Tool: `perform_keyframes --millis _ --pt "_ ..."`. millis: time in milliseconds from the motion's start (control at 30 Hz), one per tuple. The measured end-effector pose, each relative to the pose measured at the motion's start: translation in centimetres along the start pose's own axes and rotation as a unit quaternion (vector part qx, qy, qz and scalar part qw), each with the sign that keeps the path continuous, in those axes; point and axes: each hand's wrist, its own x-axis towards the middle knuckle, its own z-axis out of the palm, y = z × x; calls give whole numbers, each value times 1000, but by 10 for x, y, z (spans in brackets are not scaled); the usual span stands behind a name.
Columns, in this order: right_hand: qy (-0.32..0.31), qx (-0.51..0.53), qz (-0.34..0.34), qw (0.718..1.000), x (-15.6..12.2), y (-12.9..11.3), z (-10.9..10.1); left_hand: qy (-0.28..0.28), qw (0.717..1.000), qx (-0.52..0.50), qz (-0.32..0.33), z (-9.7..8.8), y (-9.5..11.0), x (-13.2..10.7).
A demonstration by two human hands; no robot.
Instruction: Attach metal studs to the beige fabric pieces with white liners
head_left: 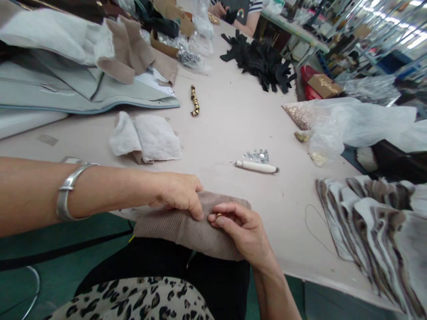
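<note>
A brown ribbed corduroy piece (187,229) hangs over the table's front edge toward my lap. My left hand (182,193) grips its upper edge, thumb on top and fingers hidden underneath. Over the cloth, my right hand (238,222) is closed in a pinch on a tiny gold-coloured piece (219,215), mostly covered by the fingertips. Beyond the hands lie a white pen-like tool (256,166) with dark ends and a small heap of clear round discs (260,155). Farther off is a row of gold-coloured metal pieces (195,101).
Folded white-backed brown cloth (156,138) lies left of centre, near grey garment pieces (50,84). Stacked fabric pieces (370,231) and plastic bags (336,124) stand on the right. Black strips (260,58) are piled at the back, near another person's arm (251,24).
</note>
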Motion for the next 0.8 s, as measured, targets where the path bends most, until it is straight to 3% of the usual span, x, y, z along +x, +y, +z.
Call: perform_keyframes --millis 100,200,367,600,800 --pt "11 43 -1 999 -3 2 2 -14 999 -52 5 -1 -6 3" --pt "10 15 -38 999 -5 4 2 -20 997 -66 27 -2 -12 5" --pt "-4 -9 -18 1000 -8 7 3 -33 995 -79 55 -1 -18 6" --pt "-22 -52 -73 996 -7 8 4 -44 990 -118 62 2 -23 6" --pt "-6 -98 -51 994 -10 6 5 -51 985 -153 63 5 -24 4"
